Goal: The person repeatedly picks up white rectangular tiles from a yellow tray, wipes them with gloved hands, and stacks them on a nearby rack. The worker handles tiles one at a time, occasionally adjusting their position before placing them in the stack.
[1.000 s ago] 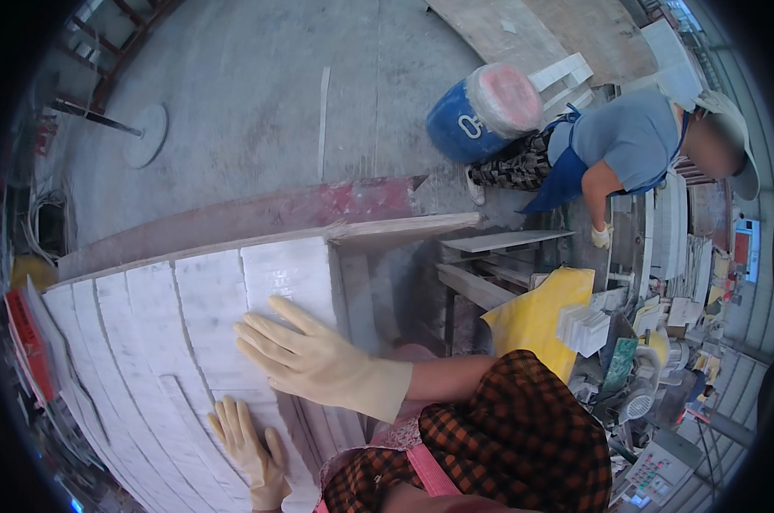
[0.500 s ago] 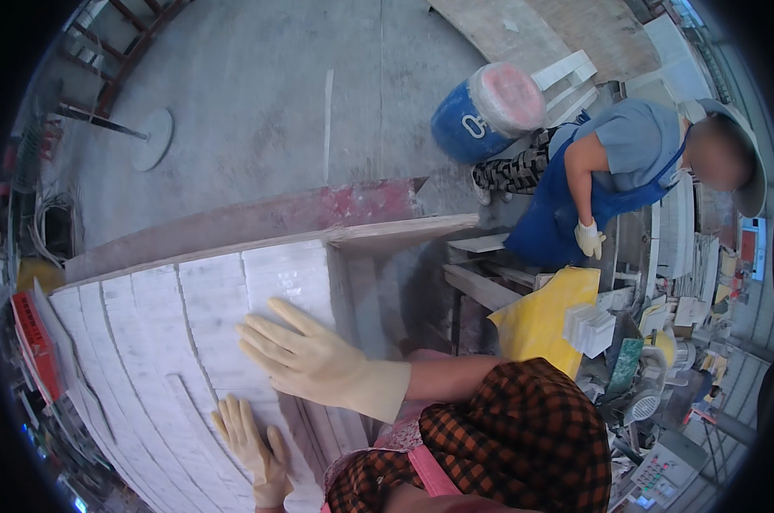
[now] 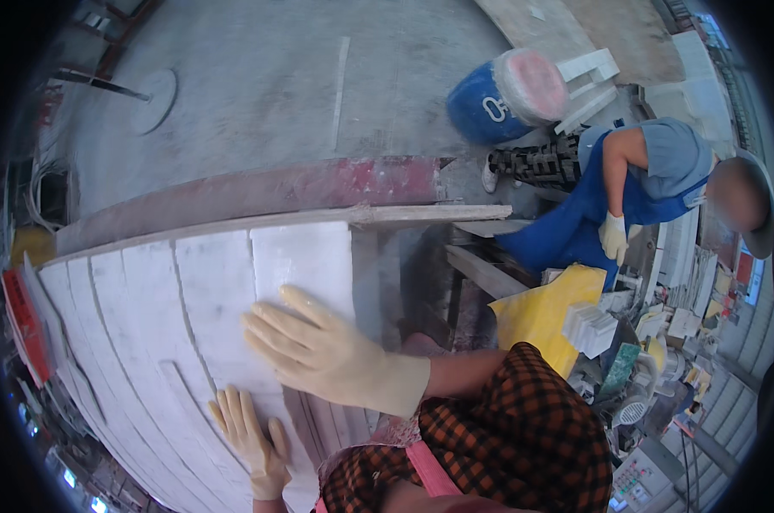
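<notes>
Long white slabs (image 3: 147, 299) lie side by side with dark seams between them, and look like stone or tile. My right hand (image 3: 323, 355), in a cream rubber glove, rests flat with fingers stretched on the end slab (image 3: 301, 252) near its corner. Lower and further left, my left hand (image 3: 250, 440), gloved the same way, lies with fingers spread on the white surface, close to a narrow raised strip (image 3: 194, 410). Neither hand grips anything. A pale board (image 3: 429, 214) runs along the slabs' far edge.
To the right a co-worker in a blue apron (image 3: 575, 222) leans over, wearing pale gloves. Behind stands a blue barrel (image 3: 485, 107) with a whitish-pink top. A yellow sheet (image 3: 541, 316) carries a small stack of white tiles (image 3: 589, 331). Machine parts (image 3: 635, 402) crowd the lower right.
The whole view has shifted slightly. Both my hands stay flat on the slabs in nearly the same places. The co-worker has bent lower, with the gloved hand nearer the yellow sheet.
</notes>
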The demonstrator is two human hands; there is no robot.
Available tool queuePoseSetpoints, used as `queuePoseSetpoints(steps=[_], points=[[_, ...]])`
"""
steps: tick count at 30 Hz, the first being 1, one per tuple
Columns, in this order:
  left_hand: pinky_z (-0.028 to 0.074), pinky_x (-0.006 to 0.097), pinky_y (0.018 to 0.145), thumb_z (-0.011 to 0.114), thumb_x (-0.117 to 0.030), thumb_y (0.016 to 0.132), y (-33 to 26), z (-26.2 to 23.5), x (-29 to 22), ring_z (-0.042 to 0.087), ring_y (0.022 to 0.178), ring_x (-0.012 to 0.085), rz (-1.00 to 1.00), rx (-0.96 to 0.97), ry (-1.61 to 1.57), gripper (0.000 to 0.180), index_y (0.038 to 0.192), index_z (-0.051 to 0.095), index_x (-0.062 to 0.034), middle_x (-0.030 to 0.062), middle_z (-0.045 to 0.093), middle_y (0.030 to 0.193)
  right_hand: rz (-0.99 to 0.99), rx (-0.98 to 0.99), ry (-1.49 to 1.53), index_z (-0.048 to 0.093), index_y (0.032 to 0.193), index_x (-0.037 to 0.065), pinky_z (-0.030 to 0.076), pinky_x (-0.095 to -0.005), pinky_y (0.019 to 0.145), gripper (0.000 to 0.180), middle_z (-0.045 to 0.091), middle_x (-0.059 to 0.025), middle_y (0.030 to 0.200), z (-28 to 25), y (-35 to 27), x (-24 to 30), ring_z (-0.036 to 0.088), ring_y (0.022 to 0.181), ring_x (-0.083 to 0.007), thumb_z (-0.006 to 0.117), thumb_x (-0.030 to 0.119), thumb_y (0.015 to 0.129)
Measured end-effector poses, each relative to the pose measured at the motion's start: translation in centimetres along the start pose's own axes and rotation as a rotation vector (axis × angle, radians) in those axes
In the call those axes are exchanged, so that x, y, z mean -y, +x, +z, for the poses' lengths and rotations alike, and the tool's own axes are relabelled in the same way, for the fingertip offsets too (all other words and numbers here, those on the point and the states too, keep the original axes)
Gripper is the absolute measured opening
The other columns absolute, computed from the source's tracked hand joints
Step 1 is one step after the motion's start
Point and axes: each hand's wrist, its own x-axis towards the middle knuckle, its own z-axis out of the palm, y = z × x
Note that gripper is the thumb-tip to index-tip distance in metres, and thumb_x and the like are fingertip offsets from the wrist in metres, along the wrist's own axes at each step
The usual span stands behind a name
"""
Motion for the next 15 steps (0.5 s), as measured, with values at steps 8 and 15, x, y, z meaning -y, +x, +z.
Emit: queuePoseSetpoints(steps=[8,15], points=[[0.022,0.055,0.122,0.061,-0.015,0.093,-0.1,-0.2,-0.8,0.038,0.143,0.0409,-0.008,-0.156,-0.048,0.056,0.144,0.047,0.0036,0.0237,0.048,0.148,-0.106,0.033,-0.081,0.067,0.121,0.008,0.034,-0.0529,0.115,0.049,0.062,-0.0107,0.133,0.8,-0.2,0.1,0.052,0.131,-0.027,0.073,0.026,0.076],[0.026,0.052,0.122,0.06,-0.015,0.094,-0.8,1.2,0.5,0.043,0.141,0.0373,0.158,-0.421,0.016,0.05,0.14,0.051,0.002,0.0209,0.051,0.147,-0.19,0.077,-0.226,0.062,0.129,0.008,0.032,-0.0498,0.117,0.052,0.059,-0.0133,0.137,-0.3,0.4,0.8,0.048,0.134,-0.0288,0.071,0.031,0.084]])
